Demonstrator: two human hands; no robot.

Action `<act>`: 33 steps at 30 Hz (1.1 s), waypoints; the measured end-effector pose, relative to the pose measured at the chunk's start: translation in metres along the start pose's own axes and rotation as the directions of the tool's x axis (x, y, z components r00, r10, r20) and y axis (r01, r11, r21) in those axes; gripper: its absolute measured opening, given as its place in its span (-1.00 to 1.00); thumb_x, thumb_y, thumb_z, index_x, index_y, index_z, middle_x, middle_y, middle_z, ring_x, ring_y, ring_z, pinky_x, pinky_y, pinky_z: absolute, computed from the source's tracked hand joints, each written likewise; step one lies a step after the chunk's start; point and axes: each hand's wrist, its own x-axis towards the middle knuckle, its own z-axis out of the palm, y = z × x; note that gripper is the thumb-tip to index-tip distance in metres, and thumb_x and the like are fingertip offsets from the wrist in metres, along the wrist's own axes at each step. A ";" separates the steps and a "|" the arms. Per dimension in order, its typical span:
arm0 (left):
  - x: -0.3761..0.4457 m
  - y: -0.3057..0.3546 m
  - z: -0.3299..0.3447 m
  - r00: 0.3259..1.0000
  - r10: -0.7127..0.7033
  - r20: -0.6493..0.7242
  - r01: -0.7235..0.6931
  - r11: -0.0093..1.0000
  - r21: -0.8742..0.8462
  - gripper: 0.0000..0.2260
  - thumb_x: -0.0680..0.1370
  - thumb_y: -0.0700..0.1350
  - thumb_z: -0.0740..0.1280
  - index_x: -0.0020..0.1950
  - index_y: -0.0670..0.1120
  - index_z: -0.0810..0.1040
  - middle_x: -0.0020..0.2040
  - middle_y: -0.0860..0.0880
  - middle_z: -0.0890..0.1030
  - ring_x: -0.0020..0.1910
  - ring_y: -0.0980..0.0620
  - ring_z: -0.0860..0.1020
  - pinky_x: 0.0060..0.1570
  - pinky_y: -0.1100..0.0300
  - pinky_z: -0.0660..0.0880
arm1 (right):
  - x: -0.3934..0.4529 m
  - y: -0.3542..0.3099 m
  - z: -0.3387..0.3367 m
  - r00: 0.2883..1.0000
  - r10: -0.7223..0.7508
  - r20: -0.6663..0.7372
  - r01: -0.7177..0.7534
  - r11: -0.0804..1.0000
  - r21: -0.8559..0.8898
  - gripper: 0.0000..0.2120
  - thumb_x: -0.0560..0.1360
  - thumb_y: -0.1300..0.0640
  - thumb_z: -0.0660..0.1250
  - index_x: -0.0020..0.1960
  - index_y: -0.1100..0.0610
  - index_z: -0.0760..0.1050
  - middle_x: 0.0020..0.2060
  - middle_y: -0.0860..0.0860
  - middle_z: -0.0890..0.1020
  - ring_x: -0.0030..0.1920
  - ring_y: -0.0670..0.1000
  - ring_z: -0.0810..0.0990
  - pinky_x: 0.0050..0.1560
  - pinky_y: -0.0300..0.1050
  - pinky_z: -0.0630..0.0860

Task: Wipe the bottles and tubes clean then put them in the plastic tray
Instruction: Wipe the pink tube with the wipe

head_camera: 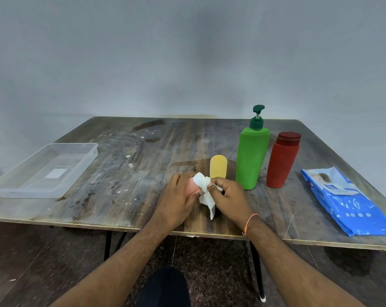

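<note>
My left hand (176, 196) grips a pink tube (192, 187) just above the table's front middle. My right hand (228, 196) pinches a white wipe (206, 193) against the tube; the wipe drapes over its top and hangs down between my hands. Most of the tube is hidden by my fingers. Behind my hands a yellow tube (218, 166) stands upright. To its right stand a green pump bottle (251, 156) and a red bottle (281, 160). The clear plastic tray (16, 189) lies at the left with nothing in it.
A blue pack of wipes (347, 202) lies flat at the right near the table's front edge. The wooden table (132, 173) is stained and speckled. A grey wall stands right behind it. My knee shows below the table edge.
</note>
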 end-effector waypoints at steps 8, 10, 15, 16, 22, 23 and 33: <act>-0.001 0.003 0.000 1.000 0.018 0.024 -0.019 0.999 0.050 -0.57 0.59 0.25 0.31 0.41 0.14 0.38 0.16 0.09 0.43 0.04 0.07 0.49 0.01 -0.01 0.57 | 0.003 0.003 0.002 0.997 -0.013 -0.079 0.008 0.998 -0.056 -0.78 0.65 -0.08 0.28 0.02 -0.04 0.68 -0.25 -0.08 0.71 -0.25 0.01 0.64 -0.25 0.05 0.56; 0.000 0.001 -0.001 1.000 -0.014 0.016 0.014 1.000 0.012 -0.55 0.60 0.22 0.32 0.45 0.13 0.38 0.21 0.07 0.44 0.11 0.06 0.50 0.09 -0.03 0.57 | 0.001 -0.001 0.001 0.998 -0.047 -0.050 0.042 0.995 -0.094 -0.82 0.65 -0.03 0.32 0.00 -0.05 0.68 -0.24 -0.14 0.71 -0.26 -0.08 0.63 -0.26 -0.04 0.55; 0.002 0.001 -0.002 0.998 -0.056 0.035 0.057 0.998 -0.014 -0.53 0.62 0.17 0.34 0.50 0.11 0.35 0.26 0.03 0.47 0.17 0.02 0.51 0.17 -0.06 0.56 | -0.002 -0.006 0.000 0.998 -0.052 0.020 0.053 0.995 -0.082 -0.83 0.67 0.03 0.34 0.00 -0.06 0.71 -0.19 -0.18 0.73 -0.21 -0.10 0.65 -0.23 -0.13 0.52; 0.002 0.000 -0.002 0.997 -0.063 0.043 0.064 0.998 -0.009 -0.52 0.61 0.22 0.31 0.50 0.12 0.35 0.26 0.04 0.48 0.17 0.02 0.51 0.17 -0.05 0.56 | -0.002 -0.006 0.000 0.999 -0.036 0.019 0.037 0.998 -0.052 -0.83 0.67 0.03 0.34 0.00 -0.06 0.71 -0.20 -0.17 0.73 -0.22 -0.09 0.65 -0.23 -0.10 0.53; 0.002 0.004 -0.004 0.990 -0.113 0.081 0.111 0.993 0.029 -0.56 0.61 0.19 0.29 0.44 0.04 0.43 0.21 0.08 0.53 0.13 0.05 0.51 0.17 -0.08 0.54 | -0.008 -0.017 -0.009 0.994 0.082 0.071 -0.097 0.964 0.247 -0.74 0.70 0.18 0.32 -0.08 -0.03 0.69 -0.27 -0.14 0.70 -0.27 -0.19 0.58 -0.22 -0.27 0.46; 0.002 0.005 -0.005 0.989 -0.121 0.083 0.120 0.992 0.025 -0.55 0.58 0.15 0.30 0.44 0.03 0.44 0.21 0.08 0.53 0.13 0.05 0.51 0.18 -0.08 0.54 | -0.009 -0.016 -0.013 0.990 0.113 0.081 -0.132 0.949 0.286 -0.75 0.71 0.18 0.32 -0.06 -0.01 0.70 -0.21 -0.10 0.72 -0.20 -0.15 0.60 -0.16 -0.24 0.48; 0.000 0.003 -0.015 0.953 -0.294 0.070 0.297 0.864 -0.406 -0.46 0.46 -0.12 0.53 0.38 0.13 0.46 0.24 0.12 0.59 0.17 0.10 0.62 0.00 0.29 0.57 | -0.033 0.000 -0.067 0.950 0.294 0.104 -0.311 0.860 0.405 -0.80 0.70 0.18 0.31 0.08 0.16 0.72 -0.04 0.09 0.77 -0.05 -0.02 0.67 0.02 -0.11 0.55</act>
